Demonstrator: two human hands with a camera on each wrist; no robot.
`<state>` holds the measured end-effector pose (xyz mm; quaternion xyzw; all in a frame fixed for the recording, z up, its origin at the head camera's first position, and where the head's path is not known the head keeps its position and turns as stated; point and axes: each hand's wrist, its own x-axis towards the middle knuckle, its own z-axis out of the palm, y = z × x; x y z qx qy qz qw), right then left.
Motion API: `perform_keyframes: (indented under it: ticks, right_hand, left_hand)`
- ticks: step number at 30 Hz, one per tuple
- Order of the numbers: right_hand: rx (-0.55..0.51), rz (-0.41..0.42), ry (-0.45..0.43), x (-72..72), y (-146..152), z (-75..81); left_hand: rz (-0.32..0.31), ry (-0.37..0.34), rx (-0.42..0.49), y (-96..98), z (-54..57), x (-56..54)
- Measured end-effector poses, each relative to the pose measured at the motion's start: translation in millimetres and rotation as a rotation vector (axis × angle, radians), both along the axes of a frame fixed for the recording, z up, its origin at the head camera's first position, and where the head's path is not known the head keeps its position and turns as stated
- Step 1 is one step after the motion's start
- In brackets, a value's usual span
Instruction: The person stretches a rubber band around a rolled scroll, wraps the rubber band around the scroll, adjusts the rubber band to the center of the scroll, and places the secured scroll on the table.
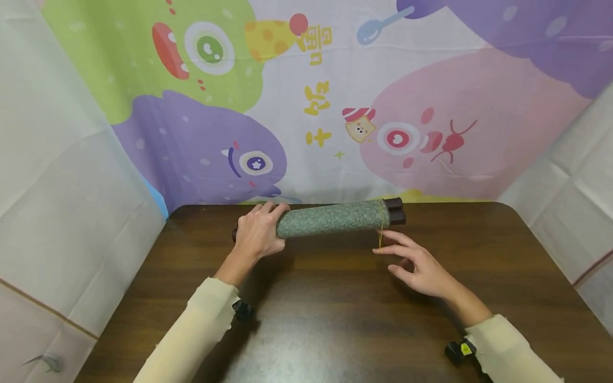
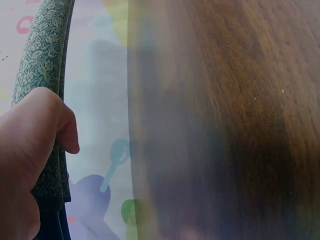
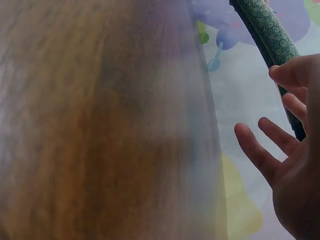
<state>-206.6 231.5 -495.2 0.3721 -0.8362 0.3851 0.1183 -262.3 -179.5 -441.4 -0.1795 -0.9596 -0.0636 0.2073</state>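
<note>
A rolled-up scroll [image 1: 335,219] with a green floral cover and paired dark roller ends [image 1: 396,211] is held level near the table's back edge. My left hand [image 1: 260,229] grips it around its left end; in the left wrist view the thumb [image 2: 70,135] wraps over the patterned cover. Off the scroll's right end hangs a thin yellow cord loop [image 1: 380,239]. Next to that cord is my right hand [image 1: 421,268], fingers extended and spread, with the fingertips [image 1: 376,251] right at the loop. In the right wrist view the same hand [image 3: 295,175] partly hides the scroll.
Beneath both arms lies a dark brown wooden table [image 1: 306,319] with rounded back corners. Behind it hangs a cloth [image 1: 316,165] printed with cartoon monsters. Pale cloth walls [image 1: 72,175] stand on both sides.
</note>
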Motion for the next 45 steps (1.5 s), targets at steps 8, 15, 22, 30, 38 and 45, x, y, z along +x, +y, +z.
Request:
perform_keyframes:
  ticks: [8,15,22,30,38,45]
  right_hand:
    - [-0.009,-0.033,0.120,-1.3,-2.5,0.6]
    - [-0.041,-0.005,0.235,-0.1,-8.6,7.4]
    - [-0.114,0.055,0.325,-3.7,-11.7,8.3]
    - [-0.167,0.100,0.393,-4.3,-17.0,12.7]
    - [-0.203,0.132,0.452,-5.4,-21.7,16.1]
    - [-0.324,0.133,0.270,-1.9,-22.8,15.5]
  left_hand:
    - [0.010,-0.010,0.013,1.5,-0.4,-0.7]
    - [0.024,-0.034,0.025,1.2,-0.5,-2.0]
    - [0.024,-0.055,0.022,0.9,-0.4,0.3]
    - [0.018,-0.060,0.028,1.9,-2.0,0.7]
    - [0.012,-0.056,0.026,1.8,-4.5,0.8]
    - [0.016,-0.059,0.034,1.7,-5.3,1.3]
